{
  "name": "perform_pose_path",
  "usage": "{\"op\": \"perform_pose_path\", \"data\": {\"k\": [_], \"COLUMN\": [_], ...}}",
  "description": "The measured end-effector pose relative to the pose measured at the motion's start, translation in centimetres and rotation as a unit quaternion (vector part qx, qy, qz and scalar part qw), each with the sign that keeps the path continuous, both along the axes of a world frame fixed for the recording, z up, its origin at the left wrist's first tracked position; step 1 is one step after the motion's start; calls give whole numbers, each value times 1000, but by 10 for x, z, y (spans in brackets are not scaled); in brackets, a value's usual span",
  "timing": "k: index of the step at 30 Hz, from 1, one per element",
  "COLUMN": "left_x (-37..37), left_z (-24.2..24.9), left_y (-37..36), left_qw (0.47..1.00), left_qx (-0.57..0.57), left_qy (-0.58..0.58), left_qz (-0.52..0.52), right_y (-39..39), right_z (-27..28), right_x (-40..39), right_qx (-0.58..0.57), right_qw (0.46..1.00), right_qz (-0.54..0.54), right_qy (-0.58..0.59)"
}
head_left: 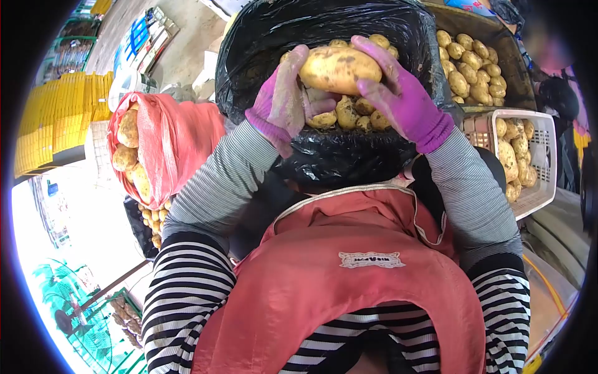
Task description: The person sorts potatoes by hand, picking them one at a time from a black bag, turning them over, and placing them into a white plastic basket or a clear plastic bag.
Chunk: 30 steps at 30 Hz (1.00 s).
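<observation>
A large, brown-spotted potato [340, 70] is held between my two gloved hands, above a container lined with a black plastic bag [261, 47]. My left hand [283, 93], in a dirty purple glove, grips its left end. Around the right end curl the thumb and fingers of my right hand [402, 93], in a similar glove. Below the held potato, several smaller potatoes [347, 113] lie in the lined container, partly hidden by my hands.
To the left stands a red sack [180, 134] of big potatoes. A dark bin of potatoes [473, 65] is at the upper right, with a white plastic crate [545, 156] of potatoes below it. Yellow crates [62, 121] are stacked far left, above a green fan [71, 315].
</observation>
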State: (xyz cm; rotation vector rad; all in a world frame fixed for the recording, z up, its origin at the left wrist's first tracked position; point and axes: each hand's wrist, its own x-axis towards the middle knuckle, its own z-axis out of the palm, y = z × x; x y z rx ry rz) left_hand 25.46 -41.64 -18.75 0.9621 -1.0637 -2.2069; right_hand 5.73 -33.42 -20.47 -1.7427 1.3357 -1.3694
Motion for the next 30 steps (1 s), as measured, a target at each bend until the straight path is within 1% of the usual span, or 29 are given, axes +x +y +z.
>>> {"op": "perform_pose_path", "data": {"k": [1, 2, 3, 4, 7, 8, 11, 14, 17, 20, 23, 26, 28, 29, 30], "left_x": [2, 2, -1, -15, -15, -15, -19, -24, -28, -25, -27, -23, -20, -24, -28], "left_z": [-2, -1, 3, 7, 5, 1, -3, -6, -3, -9, -1, -32, -32, -29, -26], "left_y": [0, 0, 1, 11, 7, 6, 2, 3, 3, 1, 8, -2, -15, -16, -16], "left_qw": [999, 995, 989, 994, 992, 995, 998, 999, 995, 991, 987, 971, 912, 948, 973], "left_qx": [-10, -21, -35, -75, -67, -55, -35, -13, -30, -56, -65, -192, -350, -249, -145], "left_qy": [-40, -79, -117, -78, -75, -56, -32, -29, -85, -113, -147, -139, -176, -155, -138], "left_qz": [-24, -51, -80, -13, -74, -66, -48, -24, -28, -43, -22, -13, -121, -121, -110], "right_y": [-1, 2, 4, 3, 0, -1, -3, 2, -1, 0, 4, 11, 13, 12, 13], "right_z": [0, 6, 15, 24, 24, 22, 19, 16, 6, 8, 9, 14, 6, 2, 2], "right_x": [0, -5, -9, -9, -19, -20, -29, -24, -26, -26, -21, -10, -25, -37, -46], "right_qx": [49, 186, 315, 352, 370, 360, 376, 263, 316, 367, 389, 312, 304, 298, 286], "right_qw": [998, 974, 922, 911, 912, 916, 907, 934, 904, 869, 838, 858, 853, 852, 838], "right_qz": [-1, -2, -6, -39, -46, -70, -67, -44, 25, 49, 24, 16, 14, 13, -31], "right_qy": [-34, -132, -226, -210, -171, -161, -175, -239, -288, -329, -382, -408, -424, -429, -464]}}
